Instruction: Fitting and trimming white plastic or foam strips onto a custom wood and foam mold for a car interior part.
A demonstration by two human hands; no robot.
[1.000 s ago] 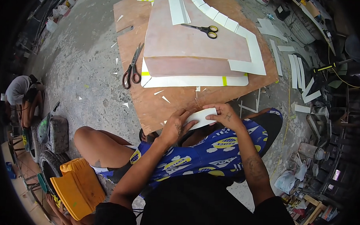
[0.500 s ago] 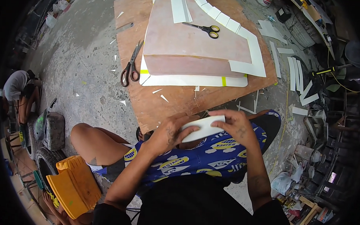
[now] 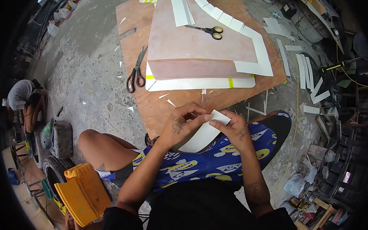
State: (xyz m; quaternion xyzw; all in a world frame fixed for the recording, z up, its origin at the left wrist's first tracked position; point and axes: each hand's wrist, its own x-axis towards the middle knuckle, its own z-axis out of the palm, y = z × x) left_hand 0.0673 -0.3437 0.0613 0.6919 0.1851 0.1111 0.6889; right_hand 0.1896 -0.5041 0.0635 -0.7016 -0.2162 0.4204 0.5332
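Note:
A white strip (image 3: 202,136), like card or plastic sheet, is held over my lap and slants down to the left. My right hand (image 3: 234,128) is closed on its upper end, with the thumb on the face. Beside that thumb, the fingers of my left hand (image 3: 186,122) pinch the strip's edge. Beyond my hands lies a large pinkish panel (image 3: 202,42), edged with white pieces (image 3: 257,48). Black-and-yellow scissors (image 3: 213,32) rest on it. A second, dark-handled pair of scissors (image 3: 136,75) lies left of the panel.
A brown board (image 3: 151,110) under the panel carries small white offcuts (image 3: 171,102). Several white strips (image 3: 303,72) lie on the concrete floor to the right. A yellow-orange plastic piece (image 3: 82,194) and a tire (image 3: 52,171) are at lower left. Another person (image 3: 24,95) bends over at far left.
The white strip has turned to a steeper slant. My left hand has shifted from its lower left end to near the upper end, beside my right hand.

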